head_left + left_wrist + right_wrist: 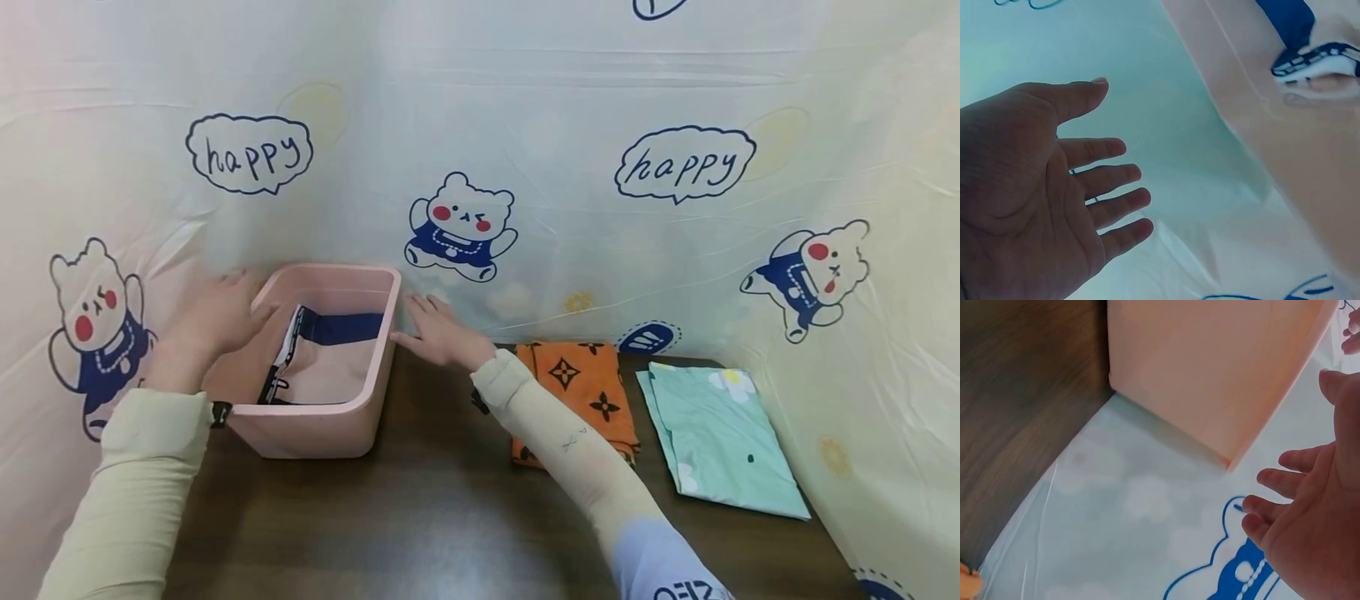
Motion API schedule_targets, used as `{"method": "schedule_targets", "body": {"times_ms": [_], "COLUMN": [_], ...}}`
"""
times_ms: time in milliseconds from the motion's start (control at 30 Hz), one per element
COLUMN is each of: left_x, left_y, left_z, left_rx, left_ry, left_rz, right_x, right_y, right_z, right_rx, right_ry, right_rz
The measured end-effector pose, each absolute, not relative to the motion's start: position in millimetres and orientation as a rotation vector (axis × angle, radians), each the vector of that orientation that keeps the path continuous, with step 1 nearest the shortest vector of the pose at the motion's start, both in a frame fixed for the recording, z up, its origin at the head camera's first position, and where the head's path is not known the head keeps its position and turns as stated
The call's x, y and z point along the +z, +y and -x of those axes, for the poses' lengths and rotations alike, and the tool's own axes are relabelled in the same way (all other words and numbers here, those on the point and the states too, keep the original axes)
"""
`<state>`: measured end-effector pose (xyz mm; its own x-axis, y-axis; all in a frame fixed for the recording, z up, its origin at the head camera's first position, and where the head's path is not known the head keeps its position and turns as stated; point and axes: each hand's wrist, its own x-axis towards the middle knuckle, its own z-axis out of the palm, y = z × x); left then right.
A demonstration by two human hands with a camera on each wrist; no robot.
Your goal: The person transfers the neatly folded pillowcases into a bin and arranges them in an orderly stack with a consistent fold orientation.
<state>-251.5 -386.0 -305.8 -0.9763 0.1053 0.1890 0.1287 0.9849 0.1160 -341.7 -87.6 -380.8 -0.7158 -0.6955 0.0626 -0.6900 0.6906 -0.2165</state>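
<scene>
A pink plastic bin stands at the back left of the table. Inside it lies folded cloth with a navy band and a black-and-white patterned edge. My left hand is beside the bin's left rim, and the left wrist view shows its fingers spread, holding nothing. At the opposite side, my right hand reaches beside the right rim. Its palm faces the bin wall in the right wrist view, with the fingers extended and a gap before the wall.
Right of the bin, a folded orange cloth with black motifs lies partly under my right forearm. Farther right is a folded mint-green cloth with flowers. A printed curtain rises behind and around the dark wooden table.
</scene>
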Motion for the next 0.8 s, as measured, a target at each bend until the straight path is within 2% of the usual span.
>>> {"method": "schedule_targets", "body": {"times_ms": [167, 800], "left_x": [-303, -325], "left_y": [-364, -289], "left_z": [246, 230], "left_rx": [-0.165, -0.241], "left_ry": [-2.985, -2.894], "left_rz": [0.161, 0.380], "right_x": [-387, -421], "right_y": [-64, 30], "right_z": [335, 305], "right_rx": [-0.378, -0.416], "right_ry": [2.870, 2.918], "right_rz": [1.124, 0.967]}}
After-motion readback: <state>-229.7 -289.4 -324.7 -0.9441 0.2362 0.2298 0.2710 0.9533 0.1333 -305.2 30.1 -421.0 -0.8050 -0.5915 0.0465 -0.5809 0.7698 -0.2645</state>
